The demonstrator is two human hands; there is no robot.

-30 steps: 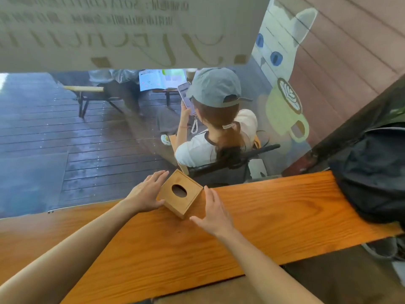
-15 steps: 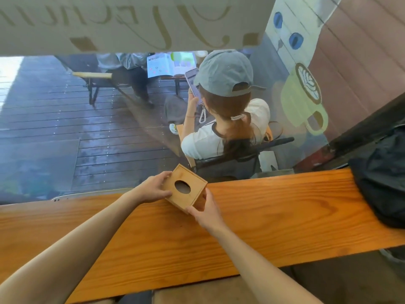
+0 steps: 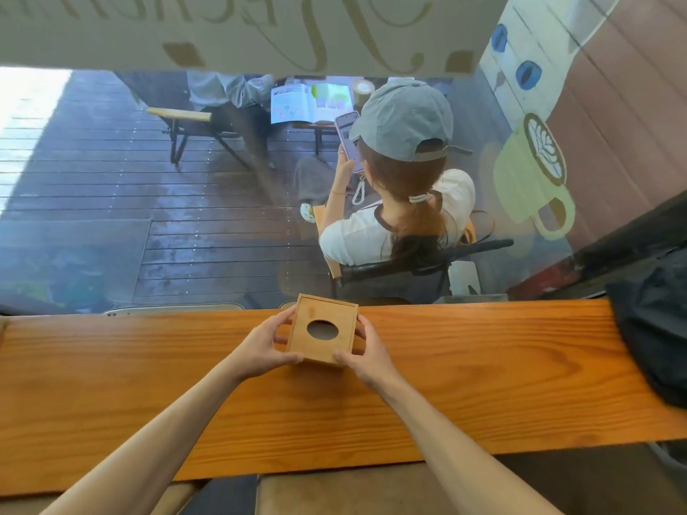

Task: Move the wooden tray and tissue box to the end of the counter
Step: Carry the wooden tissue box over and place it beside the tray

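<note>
A square wooden tissue box (image 3: pixel 322 328) with an oval hole in its top sits at the middle of the long wooden counter (image 3: pixel 483 366), close to the window edge. My left hand (image 3: pixel 265 343) grips its left side and my right hand (image 3: pixel 366 351) grips its right side, thumbs at the near corners. No tissue shows in the hole. No wooden tray is in view.
A dark bag (image 3: pixel 654 328) lies on the counter's right end. Behind the counter is a window; outside, a person in a grey cap (image 3: pixel 405 120) sits with their back to me. The counter stretches bare to the left.
Both hands have closed on the tissue box and turned it square to the counter; earlier it sat cornerwise with the hands just touching its sides.
</note>
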